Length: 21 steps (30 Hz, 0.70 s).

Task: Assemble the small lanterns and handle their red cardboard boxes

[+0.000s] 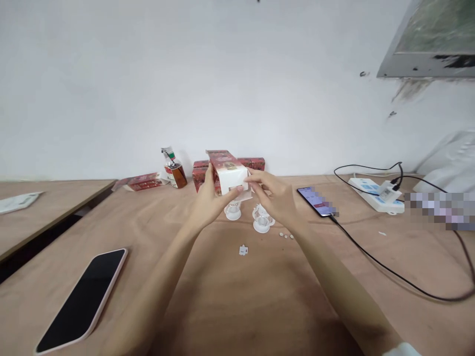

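In the head view, the left hand (208,203) is gripping a red and white box (232,177), which is hanging tilted above the table (230,309), its white end facing the person. The right hand (273,194) is touching the right edge of this end; whether its fingertips are really pinching the card, I cannot tell. The step seems to be the handling of the end flaps, so it is better to be supporting the box walls firmly without squeezing, and to be guiding the thin card gently, since it may be creasing easily.

Below the box, two clear pieces with white bases, the left one (233,212) and the right one (261,221), are standing on the brownish surface. A small white tab (243,250) is lying nearer the person. Red boxes (200,170) and a bottle (175,172) are standing near the pale wall (185,74). On the right, a power strip (361,187) is lying.
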Motion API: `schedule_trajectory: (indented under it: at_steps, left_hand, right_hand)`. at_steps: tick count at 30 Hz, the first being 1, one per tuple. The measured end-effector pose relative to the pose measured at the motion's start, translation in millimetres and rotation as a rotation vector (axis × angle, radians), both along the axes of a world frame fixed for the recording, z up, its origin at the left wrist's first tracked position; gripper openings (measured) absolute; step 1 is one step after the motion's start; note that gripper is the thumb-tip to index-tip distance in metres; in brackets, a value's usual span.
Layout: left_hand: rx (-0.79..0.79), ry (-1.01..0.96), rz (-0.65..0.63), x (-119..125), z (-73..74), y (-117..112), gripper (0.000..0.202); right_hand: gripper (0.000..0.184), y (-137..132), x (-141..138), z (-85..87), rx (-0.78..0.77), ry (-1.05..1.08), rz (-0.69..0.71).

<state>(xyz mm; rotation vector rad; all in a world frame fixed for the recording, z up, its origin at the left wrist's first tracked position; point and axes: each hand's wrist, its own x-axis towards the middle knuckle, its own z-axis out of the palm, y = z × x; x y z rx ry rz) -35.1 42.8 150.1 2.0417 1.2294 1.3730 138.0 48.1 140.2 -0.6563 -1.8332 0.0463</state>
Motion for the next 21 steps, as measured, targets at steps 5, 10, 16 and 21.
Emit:
schedule_trajectory:
  at_steps: [5, 10, 16, 21]
  left_hand:
    - [0.047, 0.112, 0.039, -2.5, -2.6, 1.6, 0.082]
    - [0.214, 0.269, 0.139, -7.9, -1.3, -2.1, 0.078]
    - [0.468, 0.421, 0.088, -13.1, 10.9, -9.3, 0.050]
    - [0.612, 0.625, -0.076, -14.4, 21.8, -21.3, 0.035]
  right_hand:
    - [0.011, -1.4, -2.9, -1.6, -0.116, 0.150, 0.004]
    - [0.005, 6.3, 2.1, -4.4, -0.188, 0.281, -0.065]
    - [0.005, 5.6, 4.7, -2.4, -0.137, 0.276, -0.101]
    - [0.006, -6.4, 8.8, 10.3, -0.156, 0.262, 0.008]
